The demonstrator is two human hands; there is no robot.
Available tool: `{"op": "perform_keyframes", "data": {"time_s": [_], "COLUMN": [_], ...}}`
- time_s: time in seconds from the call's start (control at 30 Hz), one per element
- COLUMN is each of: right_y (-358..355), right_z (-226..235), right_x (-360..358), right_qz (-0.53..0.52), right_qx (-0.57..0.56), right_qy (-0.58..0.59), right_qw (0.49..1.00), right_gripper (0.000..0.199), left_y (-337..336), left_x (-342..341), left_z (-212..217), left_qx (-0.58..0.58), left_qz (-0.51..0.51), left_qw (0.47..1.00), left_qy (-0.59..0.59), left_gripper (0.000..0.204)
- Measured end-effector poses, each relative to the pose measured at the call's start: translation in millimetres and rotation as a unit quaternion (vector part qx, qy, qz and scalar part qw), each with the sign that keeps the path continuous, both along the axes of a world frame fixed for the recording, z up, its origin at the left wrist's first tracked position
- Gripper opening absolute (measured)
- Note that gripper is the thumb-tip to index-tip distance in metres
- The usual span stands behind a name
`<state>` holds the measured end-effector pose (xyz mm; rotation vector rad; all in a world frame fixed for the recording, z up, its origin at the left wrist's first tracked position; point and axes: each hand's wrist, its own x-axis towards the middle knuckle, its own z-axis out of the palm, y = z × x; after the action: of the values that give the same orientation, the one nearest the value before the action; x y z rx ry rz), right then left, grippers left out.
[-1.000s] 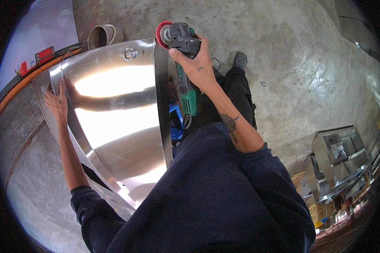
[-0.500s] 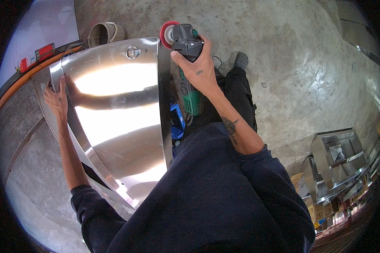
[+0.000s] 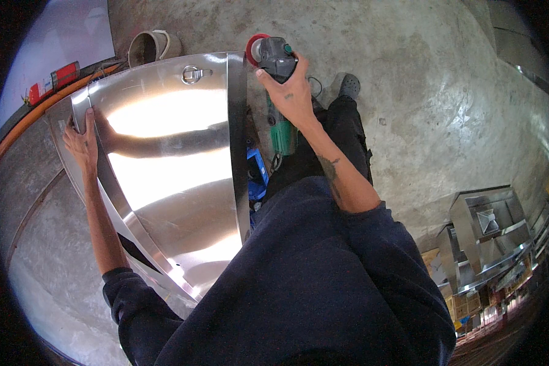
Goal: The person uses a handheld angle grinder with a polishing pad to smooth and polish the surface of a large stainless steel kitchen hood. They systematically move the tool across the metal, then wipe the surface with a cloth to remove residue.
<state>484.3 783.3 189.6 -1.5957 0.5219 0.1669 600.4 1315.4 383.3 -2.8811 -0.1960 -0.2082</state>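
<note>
A shiny stainless steel panel (image 3: 183, 189) with a round recessed latch (image 3: 193, 75) near its far edge lies at the left. My left hand (image 3: 82, 146) grips the bent left rim of this panel, thumb on top and fingers over the side. In my right hand (image 3: 293, 94) is an angle grinder (image 3: 279, 61), held by its dark head. Its green body (image 3: 282, 137) points back toward me. The grinder's red-backed disc (image 3: 254, 50) faces left, just beyond the panel's far right corner; whether it touches the metal I cannot tell.
A worn bucket (image 3: 149, 49) stands past the panel's far edge. An orange hose (image 3: 27, 131) and a red cylinder (image 3: 52, 83) are at the far left. Under the grinder sits a blue bin (image 3: 257, 174). Steel sheet-metal pieces (image 3: 491, 226) stand at the right. My shoe (image 3: 349, 85) is on the concrete floor.
My right hand has carried the grinder slightly to the right, away from the panel's right edge. My left hand and the panel stay where they were.
</note>
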Motion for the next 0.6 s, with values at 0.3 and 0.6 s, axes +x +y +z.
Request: {"op": "perform_keyframes", "data": {"time_s": [0.3,0.6], "right_y": [-0.8,-5.1], "right_z": [-18.2,-1.3], "right_x": [-1.9,-1.5], "right_qz": [-0.005,-0.006], "right_qx": [-0.019,-0.043], "right_qy": [0.047,-0.001], "right_qw": [0.999,0.999], "right_gripper": [0.095,0.09], "left_y": [-8.3,-16.7], "left_x": [0.7,8.0], "left_z": [1.5,4.3], "left_qx": [-0.017,-0.03], "left_qz": [0.007,0.008], "left_qw": [1.0,0.999], "left_qy": [0.0,0.01], "left_gripper": [0.114,0.117]}}
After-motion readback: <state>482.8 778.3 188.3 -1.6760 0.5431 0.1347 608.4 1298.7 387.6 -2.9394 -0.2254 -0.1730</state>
